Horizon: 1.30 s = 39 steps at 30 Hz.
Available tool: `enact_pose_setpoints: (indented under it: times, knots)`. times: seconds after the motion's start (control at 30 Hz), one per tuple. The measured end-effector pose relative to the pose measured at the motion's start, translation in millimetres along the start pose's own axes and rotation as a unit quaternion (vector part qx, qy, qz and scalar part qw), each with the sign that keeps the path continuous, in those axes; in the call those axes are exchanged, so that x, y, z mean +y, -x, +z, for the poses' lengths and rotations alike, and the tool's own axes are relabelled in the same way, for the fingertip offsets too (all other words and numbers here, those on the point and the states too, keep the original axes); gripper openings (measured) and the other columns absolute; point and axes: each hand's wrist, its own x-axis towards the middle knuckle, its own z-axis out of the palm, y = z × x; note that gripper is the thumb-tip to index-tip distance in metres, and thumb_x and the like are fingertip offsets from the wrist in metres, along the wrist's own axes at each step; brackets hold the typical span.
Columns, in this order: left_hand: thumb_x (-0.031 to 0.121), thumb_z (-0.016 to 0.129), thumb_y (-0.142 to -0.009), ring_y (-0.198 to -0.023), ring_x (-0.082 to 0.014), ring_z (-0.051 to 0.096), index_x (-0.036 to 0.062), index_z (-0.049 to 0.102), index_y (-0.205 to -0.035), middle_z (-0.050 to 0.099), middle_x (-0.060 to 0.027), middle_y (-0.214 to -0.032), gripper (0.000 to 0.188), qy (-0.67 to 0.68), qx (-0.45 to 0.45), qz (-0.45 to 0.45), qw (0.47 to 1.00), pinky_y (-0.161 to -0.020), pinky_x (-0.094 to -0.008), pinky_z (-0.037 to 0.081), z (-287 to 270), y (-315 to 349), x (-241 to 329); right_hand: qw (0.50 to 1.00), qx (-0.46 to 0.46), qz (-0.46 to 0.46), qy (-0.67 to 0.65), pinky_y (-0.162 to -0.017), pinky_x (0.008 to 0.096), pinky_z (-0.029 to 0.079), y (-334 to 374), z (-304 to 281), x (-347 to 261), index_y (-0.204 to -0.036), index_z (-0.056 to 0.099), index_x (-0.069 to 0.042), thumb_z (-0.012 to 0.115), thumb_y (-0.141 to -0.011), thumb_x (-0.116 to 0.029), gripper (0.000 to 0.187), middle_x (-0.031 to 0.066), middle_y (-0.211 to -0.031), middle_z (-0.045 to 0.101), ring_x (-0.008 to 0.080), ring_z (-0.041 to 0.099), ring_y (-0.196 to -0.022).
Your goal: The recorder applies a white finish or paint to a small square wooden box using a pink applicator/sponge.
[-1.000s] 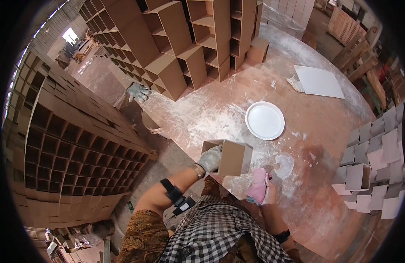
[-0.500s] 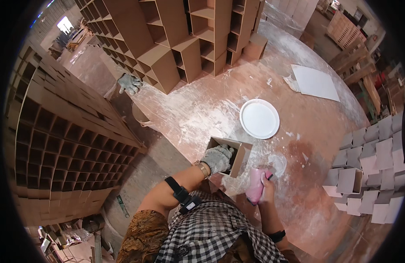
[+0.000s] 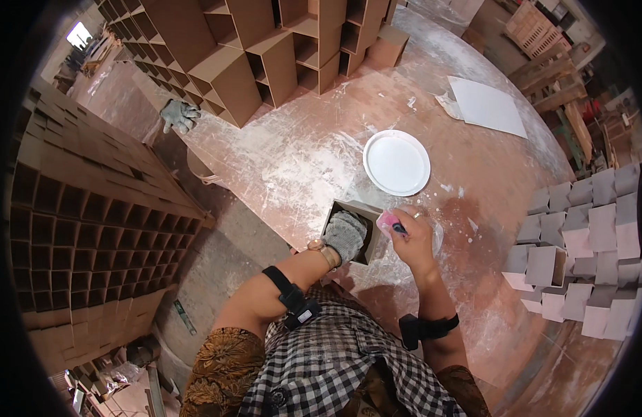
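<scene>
My left hand (image 3: 345, 235), in a grey knitted glove, reaches inside a small open cardboard box (image 3: 367, 251) near the table's front edge. Its fingers are hidden by the box walls and the back of the glove. On the box's right side, my bare right hand (image 3: 413, 240) is closed around a pink tool with a dark handle (image 3: 387, 222). The tool's pink end is close to the box's right wall; whether they touch I cannot tell. A round white shallow dish (image 3: 396, 163) lies just beyond the box.
Stacked brown cardboard boxes (image 3: 227, 83) stand at the table's far left, near a loose grey glove (image 3: 180, 116). More boxes (image 3: 91, 236) rise at the left. Pale grey boxes (image 3: 585, 236) are piled at the right. A white sheet (image 3: 488, 108) lies on the dusty table (image 3: 286, 160).
My right hand has moved up and left, bringing the pink tool from the box's lower right to its right wall. The left hand remains inside the box. The whole view has shifted slightly.
</scene>
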Motion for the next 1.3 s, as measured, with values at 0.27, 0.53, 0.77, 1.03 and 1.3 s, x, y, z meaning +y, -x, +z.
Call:
enact_pose_setpoints:
  times: [0.27, 0.53, 0.77, 1.03, 1.3]
  knots:
    - [0.015, 0.054, -0.068, -0.063, -0.0337, 0.058, -0.0033, 0.061, -0.078, 0.058, -0.0225, -0.07, 0.022, 0.025, 0.021, 0.001, 0.999, -0.049, -0.0434, 0.043, -1, 0, 0, 0.982, -0.134, -0.036, 0.125, -0.063, 0.0394, 0.048, 32, -5, -41, -0.088, 0.06, -0.01, 0.06, -0.063, -0.005, 0.025, 0.0098, -0.084, 0.058, 0.0296, 0.058, -0.074]
    - [0.015, 0.054, -0.068, -0.067, -0.0382, 0.058, -0.0084, 0.061, -0.085, 0.056, -0.0314, -0.075, 0.03, 0.097, -0.033, -0.008, 0.995, -0.052, -0.0484, 0.045, -9, -1, -2, 0.98, -0.073, -0.08, 0.167, -0.062, 0.0387, 0.048, -10, -2, -18, -0.083, 0.061, -0.009, 0.06, -0.06, -0.004, 0.024, 0.008, -0.081, 0.059, 0.0288, 0.058, -0.073]
    - [0.015, 0.054, -0.068, -0.07, -0.0393, 0.059, -0.0084, 0.061, -0.086, 0.057, -0.0314, -0.075, 0.03, 0.04, -0.013, -0.019, 0.999, -0.054, -0.0481, 0.046, 8, 1, 3, 0.964, -0.263, -0.033, -0.02, -0.065, 0.0345, 0.051, 47, -9, -40, -0.086, 0.064, -0.005, 0.062, -0.06, -0.002, 0.026, 0.0109, -0.086, 0.064, 0.0262, 0.062, -0.076]
    - [0.016, 0.055, -0.067, -0.067, -0.0347, 0.058, -0.0035, 0.062, -0.08, 0.059, -0.0229, -0.071, 0.025, 0.079, -0.027, -0.017, 0.996, -0.058, -0.0467, 0.047, -4, 0, 0, 0.996, 0.005, -0.044, 0.072, -0.062, 0.0362, 0.049, -16, 7, -7, -0.094, 0.064, -0.004, 0.061, -0.065, -0.002, 0.028, 0.0133, -0.092, 0.063, 0.0286, 0.062, -0.074]
    - [0.018, 0.055, -0.068, -0.067, -0.0367, 0.059, -0.0037, 0.062, -0.087, 0.06, -0.0245, -0.075, 0.029, 0.039, 0.016, 0.017, 0.999, -0.055, -0.0483, 0.047, 11, 5, -2, 0.986, -0.125, -0.075, -0.077, -0.07, 0.0353, 0.051, 87, 6, -18, -0.096, 0.063, -0.001, 0.062, -0.064, -0.003, 0.032, 0.0174, -0.094, 0.061, 0.0315, 0.062, -0.082]
